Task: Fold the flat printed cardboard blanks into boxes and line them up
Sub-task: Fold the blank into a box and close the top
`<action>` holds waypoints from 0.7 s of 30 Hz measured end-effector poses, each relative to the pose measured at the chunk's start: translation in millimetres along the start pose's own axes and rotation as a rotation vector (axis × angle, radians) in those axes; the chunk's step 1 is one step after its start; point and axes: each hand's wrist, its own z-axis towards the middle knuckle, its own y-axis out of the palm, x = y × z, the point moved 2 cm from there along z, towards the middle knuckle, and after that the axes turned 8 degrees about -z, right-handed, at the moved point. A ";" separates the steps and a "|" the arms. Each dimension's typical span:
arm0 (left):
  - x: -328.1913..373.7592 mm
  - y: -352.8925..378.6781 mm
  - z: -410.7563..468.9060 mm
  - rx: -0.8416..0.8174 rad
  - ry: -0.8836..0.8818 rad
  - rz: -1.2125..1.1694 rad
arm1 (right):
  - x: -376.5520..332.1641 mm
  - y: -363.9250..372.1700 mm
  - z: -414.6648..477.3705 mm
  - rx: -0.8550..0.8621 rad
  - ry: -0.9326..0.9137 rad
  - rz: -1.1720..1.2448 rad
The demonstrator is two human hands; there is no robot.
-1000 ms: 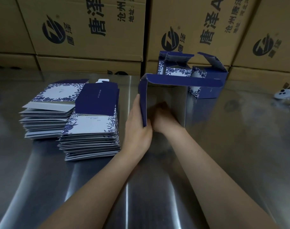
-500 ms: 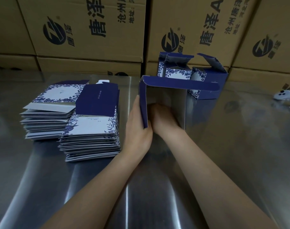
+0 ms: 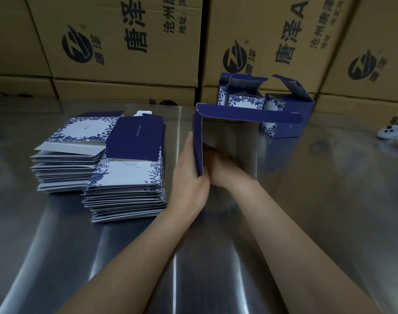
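A half-formed navy box (image 3: 243, 115) stands on its end in the middle of the steel table, its open mouth toward me and one long flap sticking out to the right. My left hand (image 3: 189, 175) grips the box's left wall from outside. My right hand (image 3: 223, 168) reaches inside the box, fingers pressed at the lower left corner. Two stacks of flat blue-and-white floral blanks (image 3: 125, 177) (image 3: 73, 152) lie to the left. Behind stand two folded boxes with raised lids (image 3: 241, 96) (image 3: 291, 116).
Large brown shipping cartons (image 3: 125, 46) wall off the back of the steel table (image 3: 306, 200). A white controller-like device (image 3: 392, 132) lies at the right edge.
The box's long top flap has tilted slightly lower on the right. Both hands stay at the box's left wall with almost no movement.
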 end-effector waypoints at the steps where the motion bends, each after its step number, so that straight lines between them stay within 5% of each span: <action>1: 0.5 0.3 0.0 0.008 -0.004 0.007 | -0.2 -0.1 -0.4 0.033 -0.013 0.030; 11: 16.8 -6.4 1.2 0.134 0.012 0.137 | -16.1 -34.6 -30.8 0.366 0.065 0.467; 21: 22.9 -12.4 5.6 0.194 0.017 0.209 | -33.5 -71.2 -89.7 1.060 -0.475 0.530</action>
